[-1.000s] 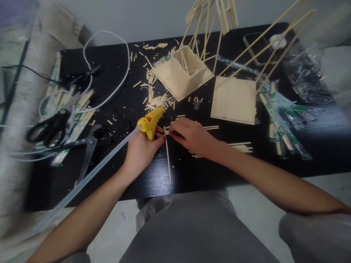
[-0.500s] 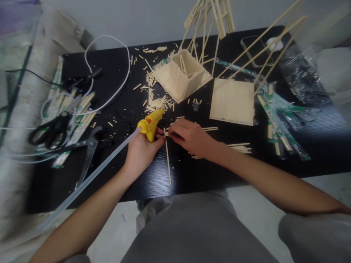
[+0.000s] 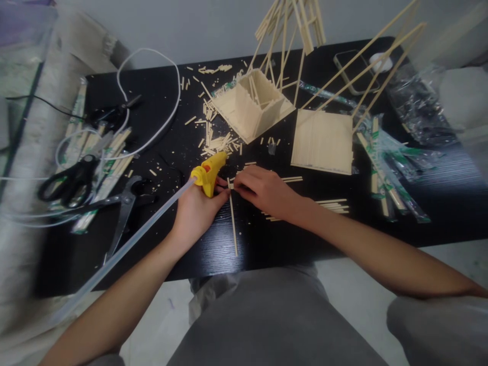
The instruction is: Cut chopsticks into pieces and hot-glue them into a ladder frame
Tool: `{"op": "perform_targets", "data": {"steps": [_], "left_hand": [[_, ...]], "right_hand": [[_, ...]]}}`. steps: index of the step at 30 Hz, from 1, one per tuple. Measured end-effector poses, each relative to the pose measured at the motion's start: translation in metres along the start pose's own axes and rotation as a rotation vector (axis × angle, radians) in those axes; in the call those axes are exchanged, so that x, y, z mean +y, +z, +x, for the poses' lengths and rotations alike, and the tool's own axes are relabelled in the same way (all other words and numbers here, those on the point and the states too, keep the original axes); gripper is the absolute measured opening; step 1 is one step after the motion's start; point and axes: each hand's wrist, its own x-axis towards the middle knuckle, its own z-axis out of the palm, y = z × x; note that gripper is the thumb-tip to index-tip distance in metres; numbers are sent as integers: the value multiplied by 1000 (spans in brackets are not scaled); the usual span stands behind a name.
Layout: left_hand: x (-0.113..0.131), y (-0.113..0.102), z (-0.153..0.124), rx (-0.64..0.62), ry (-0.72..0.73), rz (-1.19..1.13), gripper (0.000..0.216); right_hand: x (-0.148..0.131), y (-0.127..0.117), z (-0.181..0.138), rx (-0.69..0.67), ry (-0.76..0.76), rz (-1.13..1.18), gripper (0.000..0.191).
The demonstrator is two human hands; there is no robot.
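My left hand [image 3: 198, 208] is closed round a yellow glue gun [image 3: 209, 170] with a long clear glue stick [image 3: 125, 244] trailing from its back toward me. The gun's nozzle points up and to the right. My right hand [image 3: 263, 190] rests fingers-down on the black table [image 3: 267, 244], pinching the top end of a thin wooden stick [image 3: 233, 218] that lies pointing toward me. Both hands meet near the stick's upper end. More short sticks [image 3: 331, 205] lie under and right of my right wrist.
A small open box of sticks [image 3: 253, 104] and a flat stick panel [image 3: 323, 141] lie beyond my hands. Tall stick frames [image 3: 290, 30] rise at the back. Black scissors [image 3: 68, 180], pliers [image 3: 122, 213], white cable [image 3: 160, 122] lie left; wrapped chopsticks [image 3: 392, 173] and a phone [image 3: 353, 71] right.
The view shifted slightly between the oldest frame and now. Both hands, the glue gun and the stick stay where they were.
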Motion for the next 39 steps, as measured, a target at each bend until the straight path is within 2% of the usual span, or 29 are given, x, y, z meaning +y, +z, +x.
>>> {"op": "perform_targets", "data": {"steps": [9, 17, 21, 23, 25, 29, 33, 36, 39], "left_hand": [[1, -2, -1, -20, -7, 22, 14], [2, -2, -1, -29, -24, -74, 16], [0, -6, -1, -47, -89, -204, 21], [-2, -13, 0, -39, -133, -276, 27], [-4, -26, 4, -24, -143, -240, 36], [-4, -63, 13, -66, -98, 37, 44], [2, -94, 21, -114, 63, 321, 51], [6, -103, 26, -209, 171, 369, 52], [9, -100, 30, -278, 250, 400, 43]], "right_hand": [[1, 1, 1, -2, 4, 17, 12], [0, -2, 0, -10, -20, 11, 15], [-1, -4, -2, 24, -33, 42, 14], [-1, -8, -5, 55, -35, 65, 10], [0, -12, -7, 69, -14, 80, 7], [1, -19, -9, 4, 43, 60, 20], [1, -19, -9, -19, 51, 46, 21], [2, -21, -10, -19, 66, 64, 21], [5, -24, -14, -40, 56, 58, 21]]}}
